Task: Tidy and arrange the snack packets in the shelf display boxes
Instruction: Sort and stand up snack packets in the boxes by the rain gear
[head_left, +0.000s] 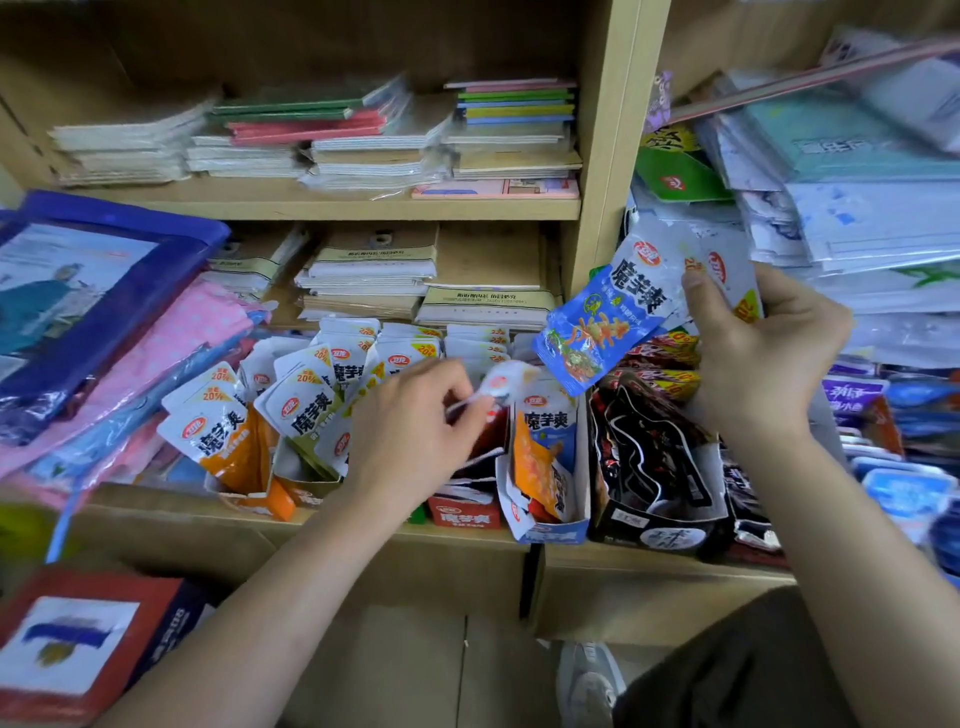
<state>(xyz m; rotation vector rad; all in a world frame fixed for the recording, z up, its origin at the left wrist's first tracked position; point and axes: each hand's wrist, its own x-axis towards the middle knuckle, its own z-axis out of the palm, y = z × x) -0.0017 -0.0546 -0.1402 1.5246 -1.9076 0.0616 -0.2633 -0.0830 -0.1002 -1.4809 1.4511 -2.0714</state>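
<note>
Left grip (415, 423): bare forearm runs up from lower left, back of hand up, fingers curled, thumb and forefinger pinching the top edge of a white packet (500, 385). The packet is motion-blurred and its print is unreadable. It sits just right of this grip, above the gap between the red box (464, 512) and the blue box (553, 531); cannot tell if it touches the packets underneath. Right grip (753, 358): raised higher, well right of the left grip, forearm rising from lower right, wrist bent. Its thumb is pressed across the front of a fanned bunch of blue packets (605, 325) and its fingers wrap behind them. The front packet slants down and left from this grip, its lower corner hanging above the blue box. One packet stands upright in that blue box. Directly below the right grip, black packets (654, 457) stand crammed in a dark box. Left of the left grip, orange packets (228, 441) and green packets (311, 421) lean messily in their boxes, tops splayed. All boxes sit along the front of the shelf (156, 506), below both grips.
</note>
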